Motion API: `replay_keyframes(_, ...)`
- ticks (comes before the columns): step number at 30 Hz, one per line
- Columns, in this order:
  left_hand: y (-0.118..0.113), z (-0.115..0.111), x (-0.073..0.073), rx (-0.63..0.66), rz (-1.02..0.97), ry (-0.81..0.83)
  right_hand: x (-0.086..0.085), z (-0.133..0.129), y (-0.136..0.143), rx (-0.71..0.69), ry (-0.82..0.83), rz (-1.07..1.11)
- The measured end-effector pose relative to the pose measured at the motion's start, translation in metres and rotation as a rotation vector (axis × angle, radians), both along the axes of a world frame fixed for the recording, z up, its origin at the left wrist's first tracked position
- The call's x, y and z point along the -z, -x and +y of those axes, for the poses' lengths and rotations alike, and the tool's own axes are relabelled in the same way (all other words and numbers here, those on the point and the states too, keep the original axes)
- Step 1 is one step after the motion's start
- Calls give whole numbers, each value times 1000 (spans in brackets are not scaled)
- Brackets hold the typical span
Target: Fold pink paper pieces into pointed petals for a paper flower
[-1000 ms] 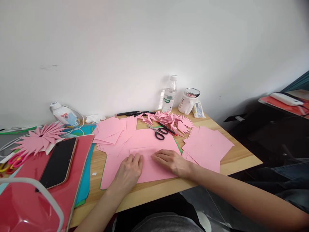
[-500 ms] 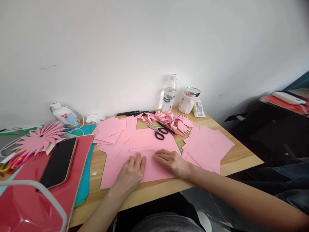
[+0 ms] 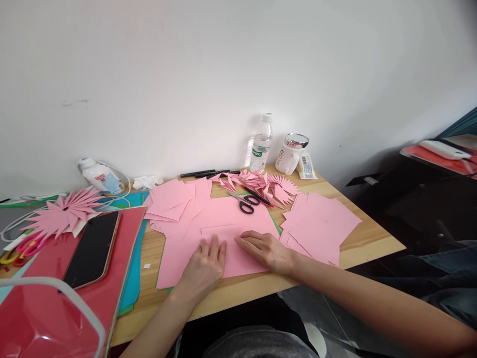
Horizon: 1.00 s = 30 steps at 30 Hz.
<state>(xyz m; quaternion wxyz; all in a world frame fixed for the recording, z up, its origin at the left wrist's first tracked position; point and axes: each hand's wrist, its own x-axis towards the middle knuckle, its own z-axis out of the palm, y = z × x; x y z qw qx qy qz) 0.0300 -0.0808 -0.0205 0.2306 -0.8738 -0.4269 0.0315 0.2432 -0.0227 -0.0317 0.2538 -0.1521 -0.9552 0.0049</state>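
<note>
A small folded pink paper point(image 3: 220, 231) lies on a large pink sheet point(image 3: 179, 263) at the front of the table. My left hand point(image 3: 209, 261) rests on it with the fingers a little apart, fingertips pressing the paper's lower left part. At its right end lies my right hand point(image 3: 266, 250), fingers together and fingertips on the paper; whether they pinch an edge is hidden. Black-handled scissors point(image 3: 246, 204) lie just beyond. Loose pink sheets are piled on the left point(image 3: 171, 199) and on the right point(image 3: 322, 226).
Folded pink pieces point(image 3: 261, 184), pens point(image 3: 204, 174), a water bottle point(image 3: 261, 144) and a white mug point(image 3: 288, 158) stand or lie along the wall. On the left are a phone point(image 3: 93, 250) on a red folder point(image 3: 130, 223), a pink pinwheel shape point(image 3: 66, 210) and a white bottle point(image 3: 100, 176).
The view has shifted very slightly. My right hand's fingertips have eased a little along the folded paper, and more of its top edge shows; my left hand stays nearly in place.
</note>
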Motion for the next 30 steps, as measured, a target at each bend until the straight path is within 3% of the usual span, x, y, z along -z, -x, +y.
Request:
replay_keyframes(8, -2, -1, -4, -6, 52, 2, -1, -1, 1, 14, 5, 9)
replay_keyframes(14, -5, 0, -7, -11, 81, 74, -6, 5, 8, 234, 223, 265)
replay_keyframes(17, -7, 0, -9, -23, 102, 97, -13, 9, 19, 308, 242, 344)
replay_keyframes(22, -9, -2, -10, -48, 103, 117, -16, 1, 46, 295, 82, 149)
replay_keyframes(30, -3, -2, -7, -33, -5, 81, -5, -15, 67, 385, 12, -131)
